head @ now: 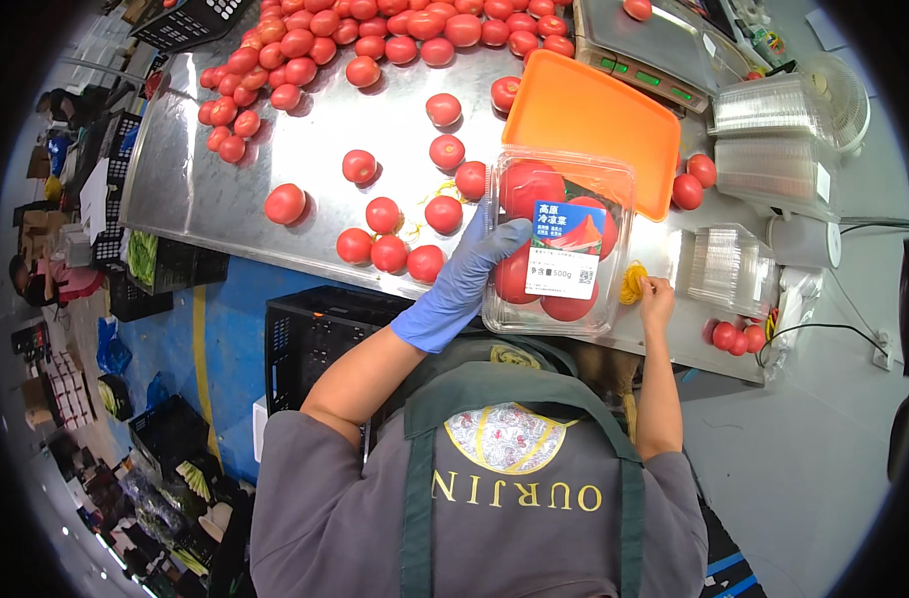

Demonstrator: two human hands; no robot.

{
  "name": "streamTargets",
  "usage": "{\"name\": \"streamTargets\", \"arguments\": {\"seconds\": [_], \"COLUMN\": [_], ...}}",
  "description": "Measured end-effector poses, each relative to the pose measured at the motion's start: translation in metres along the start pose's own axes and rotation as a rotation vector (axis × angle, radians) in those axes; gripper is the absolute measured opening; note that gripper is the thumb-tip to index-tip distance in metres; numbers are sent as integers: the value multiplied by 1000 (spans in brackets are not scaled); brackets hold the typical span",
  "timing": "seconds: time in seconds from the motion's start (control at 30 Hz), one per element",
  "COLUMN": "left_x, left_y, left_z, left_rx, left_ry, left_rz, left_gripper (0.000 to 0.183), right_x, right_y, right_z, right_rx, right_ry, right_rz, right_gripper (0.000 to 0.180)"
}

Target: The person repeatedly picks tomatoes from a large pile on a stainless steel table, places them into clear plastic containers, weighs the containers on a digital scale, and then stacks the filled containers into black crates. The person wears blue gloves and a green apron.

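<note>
My left hand, in a blue glove, grips the left side of a clear plastic clamshell box with its thumb on top. Several red tomatoes sit inside the box, and a printed label lies over them. Bare, my right hand pinches at a bundle of yellow rubber bands on the steel table, just right of the box. Loose tomatoes lie on the table to the left of my gloved hand, with a few rubber bands among them.
An orange tray lies beyond the box, beside a digital scale bearing one tomato. Stacked clear containers and a fan stand at the right. A tomato pile covers the steel table's far side. A black crate stands below the near edge.
</note>
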State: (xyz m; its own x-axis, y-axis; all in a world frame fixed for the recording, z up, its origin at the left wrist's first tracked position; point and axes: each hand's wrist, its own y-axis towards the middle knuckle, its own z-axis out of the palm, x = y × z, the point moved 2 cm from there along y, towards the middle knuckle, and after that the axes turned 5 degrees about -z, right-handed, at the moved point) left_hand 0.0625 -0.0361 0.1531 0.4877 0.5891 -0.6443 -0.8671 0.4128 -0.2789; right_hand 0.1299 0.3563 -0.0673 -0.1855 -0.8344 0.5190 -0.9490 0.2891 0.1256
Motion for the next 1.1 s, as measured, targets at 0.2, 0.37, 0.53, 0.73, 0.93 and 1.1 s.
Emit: {"name": "streamTargets", "arguments": {"seconds": [0.2,0.37,0.53,0.73,0.93,1.1], "left_x": [0,3,12,33,40,43], "left_y": [-2,1,7,12,10,8], "left_z": [14,19,24,32,34,33], "left_rx": [28,32,67,103,96,83], "left_ry": [-41,-11,-9,-45,-125,-148], "left_rz": [23,2,-46,-151,-157,-140], "left_gripper": [70,71,67,64,62,59], "right_x": [8,41,110,181,215,222], "right_y": [12,21,30,23,23,18], "right_z": [-30,-86,-115,-55,-54,-56], "right_rx": [-37,58,126,295,426,444], "right_ry": [-206,-196,228,1302,1006,1113], "right_rz": [-108,-26,12,395,-225,-137], "right_gripper": [18,18,20,20,22,27]}}
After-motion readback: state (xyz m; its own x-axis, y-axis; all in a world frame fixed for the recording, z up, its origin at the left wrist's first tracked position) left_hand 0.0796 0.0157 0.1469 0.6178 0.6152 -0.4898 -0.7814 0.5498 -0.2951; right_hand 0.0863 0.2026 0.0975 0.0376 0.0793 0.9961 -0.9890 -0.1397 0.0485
